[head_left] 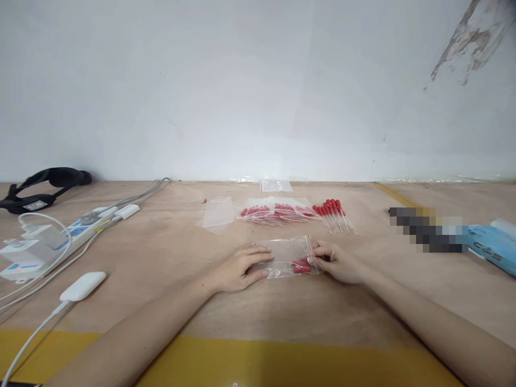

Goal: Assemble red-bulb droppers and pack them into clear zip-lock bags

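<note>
A clear plastic zip bag lies on the table between my hands, with small red pieces showing at its right end. My left hand rests flat at the bag's left edge, its thumb and fingers apart. At the opposite edge, my right hand pinches the bag beside the red pieces. Behind it lies a loose bunch of red-headed pieces with thin white stems. To the left of that bunch, several filled clear bags overlap in a row.
Flat clear bags and another small bag lie further back. On the left are a power strip, a white charger with its cable and a black headset. A blue packet sits at right.
</note>
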Motion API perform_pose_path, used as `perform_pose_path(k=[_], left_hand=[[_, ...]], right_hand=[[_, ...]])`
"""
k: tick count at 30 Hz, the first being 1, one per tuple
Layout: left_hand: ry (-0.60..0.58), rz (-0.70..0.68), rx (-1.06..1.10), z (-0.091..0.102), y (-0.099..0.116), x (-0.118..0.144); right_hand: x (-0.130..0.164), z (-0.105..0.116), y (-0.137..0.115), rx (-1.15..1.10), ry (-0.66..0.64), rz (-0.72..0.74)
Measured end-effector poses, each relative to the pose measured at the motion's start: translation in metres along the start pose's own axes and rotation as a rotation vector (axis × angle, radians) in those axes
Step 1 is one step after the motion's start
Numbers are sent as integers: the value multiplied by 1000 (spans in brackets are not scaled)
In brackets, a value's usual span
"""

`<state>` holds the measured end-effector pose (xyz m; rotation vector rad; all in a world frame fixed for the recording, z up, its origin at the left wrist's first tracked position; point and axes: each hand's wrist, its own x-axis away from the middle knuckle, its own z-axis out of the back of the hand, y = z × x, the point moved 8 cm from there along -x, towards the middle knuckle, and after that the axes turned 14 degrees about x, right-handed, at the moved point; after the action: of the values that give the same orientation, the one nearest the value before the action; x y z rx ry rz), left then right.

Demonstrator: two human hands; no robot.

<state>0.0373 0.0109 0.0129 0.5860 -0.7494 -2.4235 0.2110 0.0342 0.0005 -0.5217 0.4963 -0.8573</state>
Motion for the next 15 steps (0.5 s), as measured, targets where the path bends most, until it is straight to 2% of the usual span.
perform_pose_path(k=[2, 3, 5, 7, 9, 11, 15], left_hand=[[-2, 8, -1, 0, -2, 0], [-2, 9, 2, 0, -2, 0], [-1, 7, 14, 0, -2, 1], [-2, 8, 24, 0, -3, 1], [-5, 12, 28, -1, -3, 1], [-4, 11, 27, -1, -3, 1], [-1, 6, 22, -1, -3, 1]], right_hand=[[1, 4, 9, -3, -37, -30], [0, 10, 19, 1, -14, -84], [-1, 33, 44, 89, 133, -244], [-2, 62, 66, 270, 324, -397], [-7, 83, 77, 434, 438, -478], [-18, 93, 82, 536, 470, -516], [-42, 97, 87, 652, 439, -573]])
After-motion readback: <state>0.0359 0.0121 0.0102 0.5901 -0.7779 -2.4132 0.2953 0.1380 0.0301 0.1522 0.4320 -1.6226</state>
